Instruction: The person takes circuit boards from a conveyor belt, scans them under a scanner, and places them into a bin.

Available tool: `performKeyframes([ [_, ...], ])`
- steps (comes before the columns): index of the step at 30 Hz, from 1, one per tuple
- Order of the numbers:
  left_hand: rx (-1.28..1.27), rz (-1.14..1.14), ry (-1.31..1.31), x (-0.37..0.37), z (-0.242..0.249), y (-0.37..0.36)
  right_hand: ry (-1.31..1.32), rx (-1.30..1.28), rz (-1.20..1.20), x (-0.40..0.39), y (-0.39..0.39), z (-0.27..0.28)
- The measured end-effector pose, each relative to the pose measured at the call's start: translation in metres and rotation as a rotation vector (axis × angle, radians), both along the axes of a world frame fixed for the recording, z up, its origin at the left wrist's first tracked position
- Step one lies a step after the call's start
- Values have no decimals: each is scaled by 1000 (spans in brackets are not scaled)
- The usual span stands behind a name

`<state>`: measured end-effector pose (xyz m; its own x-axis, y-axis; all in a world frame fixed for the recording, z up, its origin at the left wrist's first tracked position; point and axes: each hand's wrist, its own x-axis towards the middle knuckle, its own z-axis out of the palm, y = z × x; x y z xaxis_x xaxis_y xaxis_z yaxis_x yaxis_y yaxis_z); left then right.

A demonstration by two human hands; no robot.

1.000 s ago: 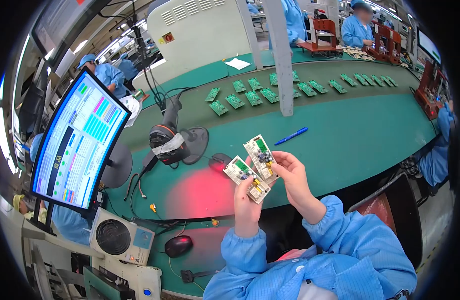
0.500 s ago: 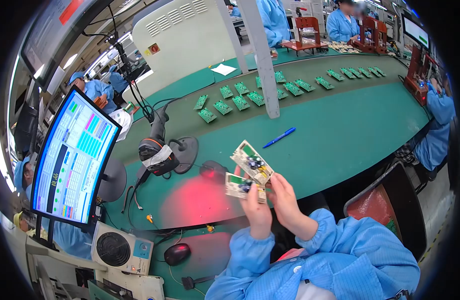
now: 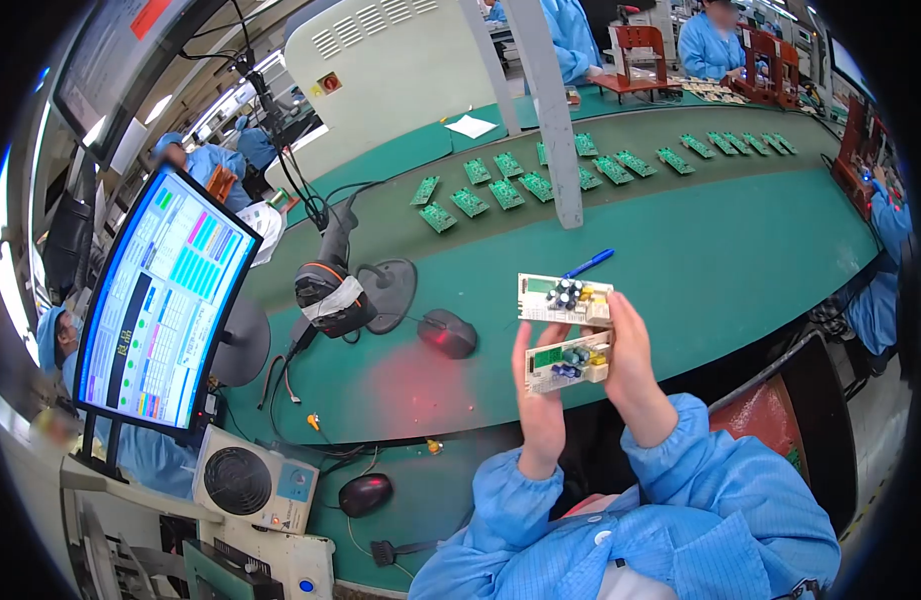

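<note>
Two circuit boards are held up in front of me, one above the other, their component sides facing me. The upper circuit board [image 3: 537, 298] carries dark capacitors and yellow and white parts. My right hand [image 3: 637, 362] grips it at its right end, with the palm also close beside the lower board. My left hand [image 3: 541, 425] is closed on the lower circuit board [image 3: 548, 357], thumb along its left edge and fingertips showing between the boards. Just behind the upper board, a blue pen [image 3: 591, 263] lies on the green mat, partly covered by it.
A barcode scanner [image 3: 333, 298] on a stand and a mouse [image 3: 447, 333] are left of my hands. Further left are a monitor [image 3: 166, 310], a fan unit [image 3: 256, 480] and a second mouse [image 3: 366, 494]. Green boards [image 3: 506, 193] line the dark strip [image 3: 621, 208], past a metal post [image 3: 558, 120]. Co-workers sit beyond.
Both boards have moved right and been turned from a slant to nearly level, more squarely facing me. The upper board now overlaps the pen. The scene has shifted right in view.
</note>
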<state>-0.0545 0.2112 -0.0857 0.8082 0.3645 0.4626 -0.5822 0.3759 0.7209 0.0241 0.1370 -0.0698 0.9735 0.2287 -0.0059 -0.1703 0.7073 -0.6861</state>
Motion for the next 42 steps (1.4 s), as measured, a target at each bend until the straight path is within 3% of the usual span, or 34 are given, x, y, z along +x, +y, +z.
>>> performKeyframes([
  [2, -290, -116, 27, -2, 14, 6, -1, -21, -2, 9, -3, 5],
  [4, -359, -146, 51, 0, 19, 10, -124, -69, 87, 18, -5, 1],
  [11, -528, -46, 194, 7, 12, 8, -182, -144, -33, 39, 9, -5],
  [14, -421, 63, 251, 11, -3, 25, -293, -127, -53, 51, 4, 14],
  [16, -174, 348, 287, 16, 2, 37, -520, -318, 112, 63, -7, 31],
  [19, 44, 393, 233, 29, 22, 63, -748, -586, 292, 75, -21, 68],
  [21, 28, -312, 327, 37, 22, 82, -954, -783, 435, 76, -21, 83],
  [22, 24, -307, 317, 38, 22, 89, -964, -788, 439, 76, -23, 90],
  [24, 202, -586, 297, 41, 19, 99, -1089, -913, 529, 78, -28, 102],
  [28, 173, -667, 277, 36, 12, 106, -1148, -878, 812, 74, -21, 105],
  [32, 185, -580, 425, 17, 23, 76, -1223, -992, 885, 67, 11, 87],
  [36, 137, -248, 446, 6, 5, 94, -1206, -1007, 616, 61, 29, 69],
  [37, 118, -170, 454, 2, 6, 99, -1221, -984, 647, 58, 34, 63],
  [40, 54, 8, 462, -11, 6, 130, -1228, -893, 276, 48, 39, 47],
  [42, -53, 148, 387, -15, 3, 151, -1209, -898, 345, 42, 35, 49],
])
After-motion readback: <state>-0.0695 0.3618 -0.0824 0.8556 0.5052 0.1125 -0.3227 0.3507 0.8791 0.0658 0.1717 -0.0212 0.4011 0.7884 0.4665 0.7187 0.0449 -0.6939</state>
